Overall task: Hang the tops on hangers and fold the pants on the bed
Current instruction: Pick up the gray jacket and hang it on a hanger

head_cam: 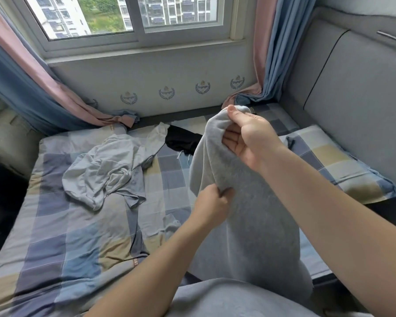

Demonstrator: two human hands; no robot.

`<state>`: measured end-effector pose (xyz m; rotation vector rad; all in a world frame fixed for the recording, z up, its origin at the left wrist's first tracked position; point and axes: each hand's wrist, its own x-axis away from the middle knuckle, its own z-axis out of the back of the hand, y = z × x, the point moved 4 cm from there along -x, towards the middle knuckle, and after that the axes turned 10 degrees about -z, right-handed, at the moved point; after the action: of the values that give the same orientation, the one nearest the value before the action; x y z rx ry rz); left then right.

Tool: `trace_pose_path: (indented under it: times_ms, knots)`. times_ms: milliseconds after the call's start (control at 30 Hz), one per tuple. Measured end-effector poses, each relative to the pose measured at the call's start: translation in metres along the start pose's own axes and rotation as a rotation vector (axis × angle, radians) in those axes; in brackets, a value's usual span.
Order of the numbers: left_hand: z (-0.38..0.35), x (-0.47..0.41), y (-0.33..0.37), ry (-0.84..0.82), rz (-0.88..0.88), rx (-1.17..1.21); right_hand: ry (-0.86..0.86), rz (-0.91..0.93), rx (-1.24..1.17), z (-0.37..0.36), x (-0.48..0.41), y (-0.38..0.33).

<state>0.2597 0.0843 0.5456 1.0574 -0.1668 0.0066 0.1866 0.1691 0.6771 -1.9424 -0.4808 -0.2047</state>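
Observation:
A grey fleece garment (245, 216) hangs lifted above the bed between both my hands. My right hand (249, 136) holds its upper end, thumb on top and fingers curled under the cloth. Lower down, my left hand (212, 204) pinches a fold of the same fabric. A pale grey garment (108, 165) lies crumpled on the checked quilt (62, 236) to the left. Behind the lifted cloth, a black garment (181, 140) lies partly hidden. No hanger is in view.
A checked pillow (336, 165) lies at the right against the grey padded headboard (357, 88). Pink and blue curtains (32, 88) hang at both sides of the window (135, 19). A dark gap (0, 186) runs along the bed's left edge.

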Motion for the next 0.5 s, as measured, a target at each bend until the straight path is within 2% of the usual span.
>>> trace_pose_path:
  times_ms: [133,267,400,500]
  knots:
    - [0.019,0.0,0.001,0.116,-0.075,0.131,-0.014,0.046,0.095,0.015,0.001,0.001]
    - [0.051,-0.005,-0.003,0.351,-0.016,0.463,0.073,0.058,0.51,0.046,0.007,0.03]
    - [0.075,-0.009,0.002,0.428,-0.011,0.586,0.091,-0.08,0.788,0.08,0.014,0.105]
    - [0.085,-0.006,0.009,0.446,-0.032,0.623,0.149,-0.244,0.782,0.103,0.023,0.154]
